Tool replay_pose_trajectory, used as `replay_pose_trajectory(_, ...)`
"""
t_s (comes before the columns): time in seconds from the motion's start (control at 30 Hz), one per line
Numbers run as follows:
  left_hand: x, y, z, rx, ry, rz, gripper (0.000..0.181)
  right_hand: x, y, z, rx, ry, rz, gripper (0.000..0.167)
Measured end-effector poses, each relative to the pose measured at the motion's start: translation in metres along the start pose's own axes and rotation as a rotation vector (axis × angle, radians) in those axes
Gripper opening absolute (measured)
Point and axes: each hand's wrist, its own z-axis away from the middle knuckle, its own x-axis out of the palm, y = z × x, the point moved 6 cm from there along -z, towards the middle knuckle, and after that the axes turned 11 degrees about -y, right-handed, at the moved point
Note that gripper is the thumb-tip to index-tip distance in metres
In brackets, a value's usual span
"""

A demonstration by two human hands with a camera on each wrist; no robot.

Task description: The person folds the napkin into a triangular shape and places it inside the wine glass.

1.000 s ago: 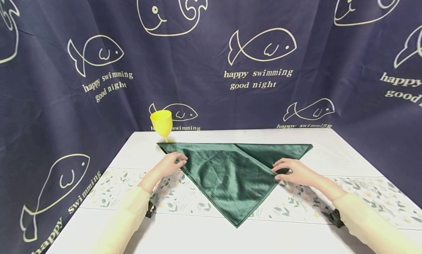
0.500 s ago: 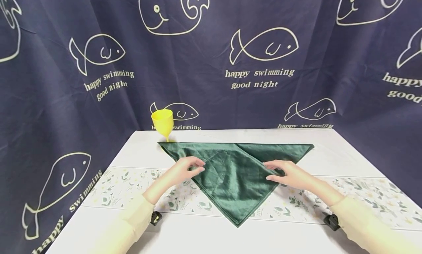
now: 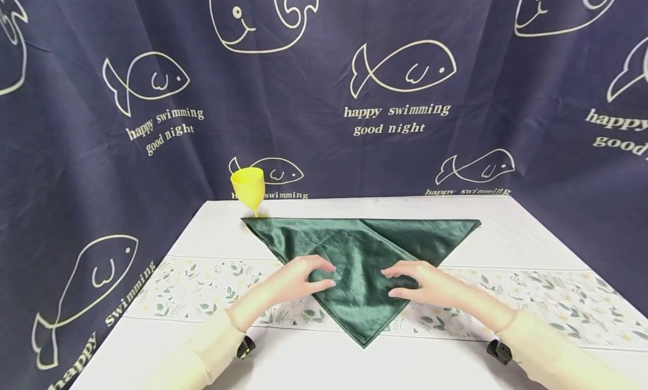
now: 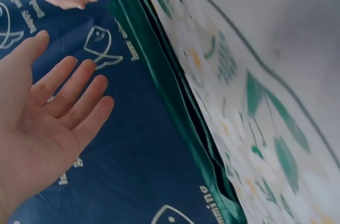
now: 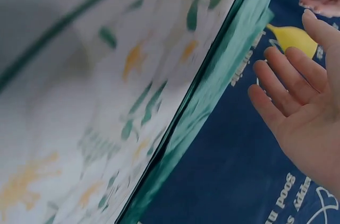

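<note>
A dark green cloth (image 3: 359, 241) lay folded into a triangle at the middle of a white desk (image 3: 304, 359), long edge far, point near. Over the last second the person's left hand (image 3: 304, 274) and right hand (image 3: 427, 282) had moved inward from its sides, toward each other and slightly nearer, while its outline stayed unchanged. Both hands were relaxed, fingers parted from thumbs, holding nothing; the fold therefore seemed to hold unaided. A yellow goblet (image 3: 249, 186) stood by the far left corner.
</note>
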Motion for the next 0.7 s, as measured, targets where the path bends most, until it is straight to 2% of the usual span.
replay_pose_trajectory(0.27,0.014,0.021,-0.003,0.076,-0.057,-0.085,0.037,0.013,-0.019,-0.004,-0.05,-0.043,-0.009,0.035)
replay_pose_trajectory(0.37,0.023,0.023,-0.004,0.104,-0.089,-0.129,0.035,0.018,-0.027,-0.006,-0.084,-0.07,-0.019,0.034)
replay_pose_trajectory(0.53,0.032,0.025,-0.005,0.109,-0.132,-0.136,0.035,0.026,-0.039,-0.008,-0.159,-0.108,-0.055,0.032)
replay_pose_trajectory(0.7,0.039,0.026,-0.008,0.143,-0.147,-0.135,0.031,0.03,-0.042,-0.011,-0.204,-0.087,-0.051,0.029)
